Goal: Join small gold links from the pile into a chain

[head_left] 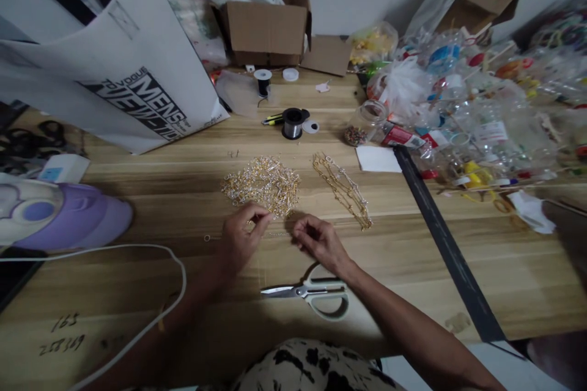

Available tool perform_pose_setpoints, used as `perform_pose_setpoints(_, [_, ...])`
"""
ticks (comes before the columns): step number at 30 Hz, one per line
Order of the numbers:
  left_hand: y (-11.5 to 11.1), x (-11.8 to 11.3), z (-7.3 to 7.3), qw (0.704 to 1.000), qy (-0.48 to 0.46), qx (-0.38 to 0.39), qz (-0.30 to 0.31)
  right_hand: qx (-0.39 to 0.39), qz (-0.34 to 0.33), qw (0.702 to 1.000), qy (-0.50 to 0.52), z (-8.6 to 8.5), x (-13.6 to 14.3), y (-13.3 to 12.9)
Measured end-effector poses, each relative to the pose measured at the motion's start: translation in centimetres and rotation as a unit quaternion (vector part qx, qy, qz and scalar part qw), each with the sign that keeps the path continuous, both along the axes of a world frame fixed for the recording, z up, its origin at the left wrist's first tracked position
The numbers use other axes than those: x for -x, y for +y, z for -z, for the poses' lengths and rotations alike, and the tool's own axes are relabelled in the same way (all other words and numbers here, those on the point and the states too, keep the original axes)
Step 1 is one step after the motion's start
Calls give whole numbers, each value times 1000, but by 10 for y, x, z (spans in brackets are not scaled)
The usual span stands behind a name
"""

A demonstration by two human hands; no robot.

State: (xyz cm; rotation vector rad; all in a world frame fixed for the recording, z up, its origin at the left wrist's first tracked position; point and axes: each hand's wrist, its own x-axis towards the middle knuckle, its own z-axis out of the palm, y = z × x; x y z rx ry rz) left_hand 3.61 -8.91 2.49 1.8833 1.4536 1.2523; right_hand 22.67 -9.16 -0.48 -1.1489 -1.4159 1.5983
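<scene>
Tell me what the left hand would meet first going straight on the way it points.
The left hand would likely meet the gold-and-silver heap first; exact depth is unclear.

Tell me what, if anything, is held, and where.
The right hand seems to pinch the thin chain near one end; for the left hand, it cannot be told.

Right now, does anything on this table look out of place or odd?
Yes. On the right, clear plastic bottles are heaped in a jumble, crowding the tabletop. A few small bits lie apart just beyond the gold-and-silver pile, perhaps strayed. Nothing looks clearly damaged.
</scene>
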Motion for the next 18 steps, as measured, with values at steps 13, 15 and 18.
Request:
perform_pose_setpoints(13, [34,21,10,947,318,18,34,34,13,999,4,-5,3,-1])
perform_pose_setpoints(15, [34,20,10,942,333,18,39,41,15,999,7,-5,3,-1])
perform_pose_setpoints(18, [36,19,9,937,346,14,47,56,21,998,13,-6,3,-1])
